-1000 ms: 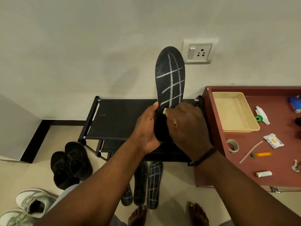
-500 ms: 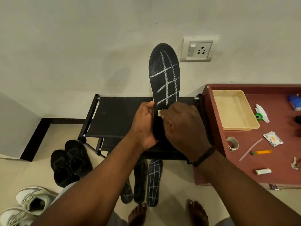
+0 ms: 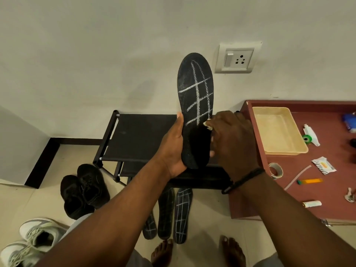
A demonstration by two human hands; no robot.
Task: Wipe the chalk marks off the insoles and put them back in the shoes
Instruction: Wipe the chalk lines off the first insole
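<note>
Insole (image 3: 195,105) held upright in front of wall, above black shoe rack (image 3: 138,139). Long axis near vertical, toe end up, heel end down in palm; slight lean. Chalk grid visible on upper half, lower half looked dark w/o marks.

Left hand (image 3: 173,149) gripped heel end from left edge, thumb along the side, fingers wrapped behind. Right hand (image 3: 233,139) curled fingers round small whitish wipe (image 3: 207,125), pressed vs insole's right edge just below lowest chalk line. Black band on right wrist.

On floor below rack: 3 more insoles (image 3: 181,212) w/ chalk grids, lying side by side, long axes pointing away from person, near bare feet. Black shoes (image 3: 82,189) left of rack, pair touching. White/grey sneakers (image 3: 32,237) at bottom-left corner.

Right side: red-brown tabletop (image 3: 289,199) w/ beige tray (image 3: 277,130), tape roll (image 3: 275,170), wipes packet (image 3: 323,165), small tube (image 3: 312,204), orange-green item (image 3: 310,181). Wall socket (image 3: 238,57) just right of insole's toe.
</note>
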